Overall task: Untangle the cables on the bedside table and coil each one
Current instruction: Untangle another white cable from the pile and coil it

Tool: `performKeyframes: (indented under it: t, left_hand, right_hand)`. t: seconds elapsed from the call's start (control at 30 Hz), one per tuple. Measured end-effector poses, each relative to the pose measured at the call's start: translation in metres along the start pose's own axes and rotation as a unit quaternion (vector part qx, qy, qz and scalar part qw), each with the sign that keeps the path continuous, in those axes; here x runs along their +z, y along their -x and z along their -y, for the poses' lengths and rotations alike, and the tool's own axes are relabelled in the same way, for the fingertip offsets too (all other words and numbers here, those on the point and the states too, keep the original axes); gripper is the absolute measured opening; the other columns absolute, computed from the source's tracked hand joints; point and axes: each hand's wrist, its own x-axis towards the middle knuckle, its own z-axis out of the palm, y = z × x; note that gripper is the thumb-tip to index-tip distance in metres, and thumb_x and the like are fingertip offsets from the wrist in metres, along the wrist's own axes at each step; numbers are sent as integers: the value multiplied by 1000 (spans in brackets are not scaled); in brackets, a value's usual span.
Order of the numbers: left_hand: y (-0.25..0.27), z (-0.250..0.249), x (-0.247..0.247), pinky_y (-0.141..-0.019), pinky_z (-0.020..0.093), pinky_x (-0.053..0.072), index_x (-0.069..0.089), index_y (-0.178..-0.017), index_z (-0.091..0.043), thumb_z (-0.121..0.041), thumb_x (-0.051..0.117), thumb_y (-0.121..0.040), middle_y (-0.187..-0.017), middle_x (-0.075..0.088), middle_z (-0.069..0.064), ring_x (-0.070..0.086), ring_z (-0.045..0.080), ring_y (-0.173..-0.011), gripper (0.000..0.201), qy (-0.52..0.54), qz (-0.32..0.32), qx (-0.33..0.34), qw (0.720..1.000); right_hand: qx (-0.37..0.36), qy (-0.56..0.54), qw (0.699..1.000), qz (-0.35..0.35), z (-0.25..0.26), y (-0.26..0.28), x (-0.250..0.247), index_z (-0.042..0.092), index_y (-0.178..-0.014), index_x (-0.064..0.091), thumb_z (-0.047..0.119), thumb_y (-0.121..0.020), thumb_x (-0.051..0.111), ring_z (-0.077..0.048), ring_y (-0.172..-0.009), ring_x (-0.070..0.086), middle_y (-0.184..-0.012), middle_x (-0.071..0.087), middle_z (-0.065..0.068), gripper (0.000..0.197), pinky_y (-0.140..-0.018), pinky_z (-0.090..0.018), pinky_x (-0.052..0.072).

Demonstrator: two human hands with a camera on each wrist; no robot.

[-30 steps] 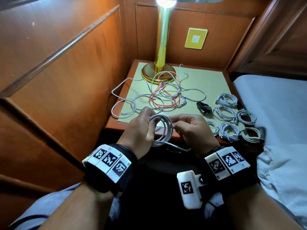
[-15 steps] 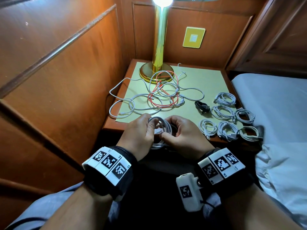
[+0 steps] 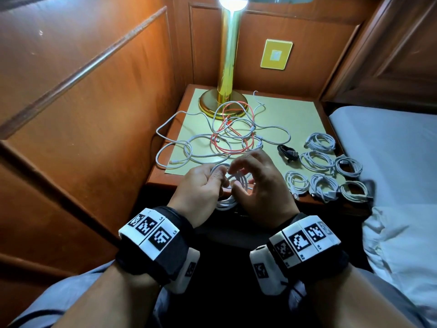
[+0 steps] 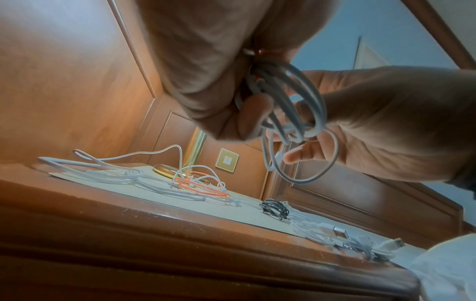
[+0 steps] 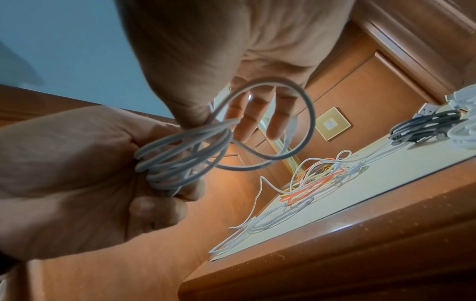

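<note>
Wrapping the loose tail round the bundle is, we judge, the step in hand. Our left hand (image 3: 201,185) grips the white cable coil (image 3: 233,183), fingers curled round the stacked loops, just off the near edge of the bedside table (image 3: 163,183). Our right hand (image 3: 260,185) leads the free loop: thumb and forefinger seem to pinch it while the other fingers (image 5: 257,114) stay spread and relaxed. To do this well, we should keep the left grip firm so the loops do not spring apart, draw the tail snug across the middle, and tuck the plug end through. Farther back lies the tangled pile (image 3: 227,138), white and orange strands near the lamp base (image 3: 222,102); finished coils (image 3: 324,162) sit to the right.
</note>
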Motion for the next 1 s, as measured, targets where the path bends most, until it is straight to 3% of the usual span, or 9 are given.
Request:
performKeyframes:
  t: [0.07,0.23,0.33,0.43,0.53,0.67,0.8,0.87,1.0]
  left_hand:
    - [1,-4,-1,-48,18,37,57,-71,-22,-25,46,-106,-53,55,-16,47,0,-48,37,22,4,-5,1000]
    - [4,-13,-7,-42,13,34,57,-73,-14,-19,43,-106,-49,50,-12,43,0,-45,36,96,19,-37,995]
    - [5,-15,-9,-41,14,32,55,-73,-7,-17,43,-106,-54,46,-2,40,5,-45,36,128,10,-51,990]
    - [4,-9,-6,-45,22,36,59,-80,0,-23,47,-105,-57,48,4,44,12,-51,36,72,-24,-23,997]
    - [2,4,-6,-55,35,41,61,-88,-19,-42,50,-96,-59,54,-5,48,14,-52,27,3,-67,-20,998]
    - [-2,8,-10,-52,36,40,57,-88,-23,-32,50,-102,-56,54,-11,46,7,-47,19,-18,-52,-3,998]
    - [4,2,-3,-53,29,37,58,-89,-18,-22,47,-104,-58,51,-15,43,5,-49,18,-24,31,23,999]
    - [5,0,-1,-49,29,39,59,-95,-16,-18,47,-104,-56,50,-17,43,5,-49,15,-12,46,19,999]
    - [6,-5,0,-48,34,41,58,-91,-16,-19,48,-105,-55,49,-16,42,3,-46,17,-4,49,24,998]
  right_hand:
    - [2,9,1000,-5,0,-1,0,17,-98,67,2,-77,73,-11,-89,61,-104,55,-1,27,-74,-7,43]
    - [-13,38,998,-41,5,0,0,22,-96,73,18,-82,78,-12,-74,64,-97,60,2,15,-62,-32,56]
    - [-33,60,996,-49,8,0,-1,22,-94,72,21,-85,74,-14,-74,65,-95,62,3,10,-60,-37,56]
    - [-48,62,996,-50,12,1,4,18,-96,63,19,-90,67,-15,-71,64,-91,62,4,8,-60,-35,55]
    - [32,-10,995,-95,17,2,5,22,-99,50,20,-93,58,-10,-60,59,-73,62,7,10,-58,-26,48]
    - [174,-177,959,-138,15,-3,-6,19,-96,52,24,-98,62,-18,-53,67,-62,68,-7,11,-57,-29,52]
    - [210,-172,950,-152,-1,-4,-17,24,-89,53,21,-88,75,-25,-65,68,-75,68,-14,22,-61,-38,55]
    - [218,-165,949,-156,-6,-4,-20,23,-83,50,20,-85,78,-26,-62,68,-73,67,-14,29,-62,-42,56]
    - [201,-146,960,-129,-7,-5,-19,25,-77,60,18,-85,78,-21,-60,68,-68,66,-3,21,-59,-43,58]
